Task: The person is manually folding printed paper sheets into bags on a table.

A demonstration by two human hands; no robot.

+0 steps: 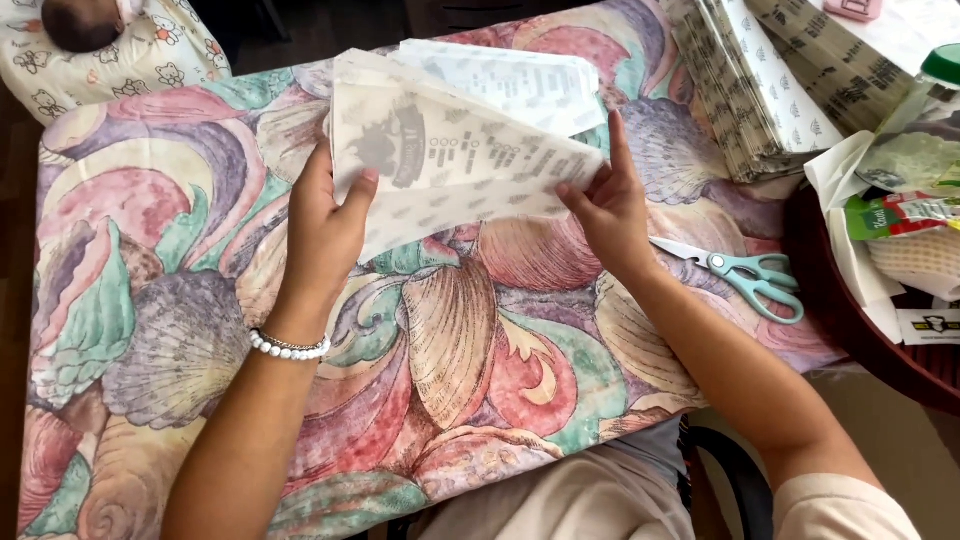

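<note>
**Paper sheet mid-fold, both hands on it**

Paper sheet [440, 150], thin, white and printed in grey, sits lifted just above the counter [150, 300], which is covered by a cloth patterned with large shells. You have it by both sides. Your left hand [325, 225] is closed on the left edge, thumb pressed over the front face and fingers tucked behind. Your right hand [610, 205] pinches the lower right corner between thumb and fingers, with the index finger stretched up along the edge. A second layer of the same paper shows behind and above the front one, so the sheet looks already doubled or partly folded.

By the look of it, you are at the folding step, lining one flap over another. The next move seems to call for bringing the edges square before pressing a crease, and the paper is flimsy enough to slip or wrinkle if the two hands pull unevenly.

Teal-handled scissors [750, 275] lie on the cloth just beside your right wrist, blades toward you. A stack of printed paper [760, 100] lies at the far right, well apart from the sheet.
</note>
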